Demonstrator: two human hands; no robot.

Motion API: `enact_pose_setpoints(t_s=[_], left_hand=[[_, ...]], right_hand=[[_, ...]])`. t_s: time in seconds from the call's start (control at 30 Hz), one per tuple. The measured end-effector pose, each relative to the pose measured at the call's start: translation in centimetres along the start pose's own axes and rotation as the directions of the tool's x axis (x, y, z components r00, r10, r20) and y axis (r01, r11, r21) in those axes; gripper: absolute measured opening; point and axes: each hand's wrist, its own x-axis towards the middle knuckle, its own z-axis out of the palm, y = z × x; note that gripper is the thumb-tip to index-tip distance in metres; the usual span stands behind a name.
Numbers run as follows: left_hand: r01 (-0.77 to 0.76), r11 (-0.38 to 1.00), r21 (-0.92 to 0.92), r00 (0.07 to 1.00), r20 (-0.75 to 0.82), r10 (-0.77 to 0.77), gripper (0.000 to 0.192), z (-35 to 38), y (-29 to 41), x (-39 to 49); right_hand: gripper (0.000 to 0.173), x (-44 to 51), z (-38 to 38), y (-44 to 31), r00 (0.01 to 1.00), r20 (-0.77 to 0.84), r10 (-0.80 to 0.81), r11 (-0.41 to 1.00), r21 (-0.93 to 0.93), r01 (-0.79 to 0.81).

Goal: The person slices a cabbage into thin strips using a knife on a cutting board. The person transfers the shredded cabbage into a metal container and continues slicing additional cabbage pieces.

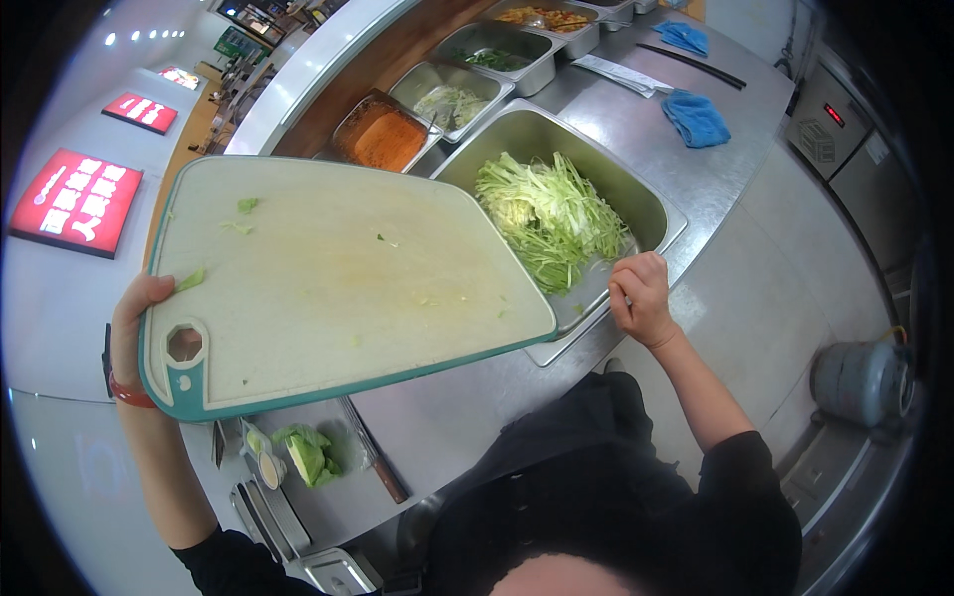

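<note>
My left hand (137, 316) grips the handle end of a large pale cutting board (350, 276) with a teal edge, thumb on top. The board is raised and tilted, and its far corner overlaps a deep stainless steel pan (648, 190). A few green scraps cling to the board. In the pan lies a heap of shredded cabbage (551, 216). My right hand (642, 298) is curled into a fist by the pan's near right rim. Nothing shows between its fingers, and whether it touches the rim I cannot tell.
Behind the pan stand steel trays of orange-red seasoning (387, 141), pale shreds (451, 108) and chopped greens (496, 59). Blue cloths (695, 119) and black chopsticks (693, 65) lie beyond. A knife (376, 451) and a cabbage piece (309, 456) lie below the board. A gas cylinder (857, 381) stands right.
</note>
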Motion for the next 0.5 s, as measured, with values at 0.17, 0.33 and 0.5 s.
enact_pose_setpoints(t_s=[0.17,0.33,0.5], left_hand=[[-0.010,1.000,0.016,0.998,0.067,0.009,0.045,-0.8,-1.1,-0.1],[-0.003,0.999,0.032,0.982,0.186,-0.003,0.045,-1.3,-1.3,0.4],[-0.166,0.984,-0.059,0.986,-0.009,0.166,0.045,-2.6,-3.4,-0.9]], right_hand=[[0.008,0.1,0.1,-0.1,1.000,0.001,-0.010,1.000,0.008,0.010],[0.008,0.1,0.0,-0.1,1.000,0.007,-0.017,1.000,-0.003,0.017],[0.008,0.1,0.0,-0.1,1.000,0.007,-0.007,1.000,-0.012,0.007]])
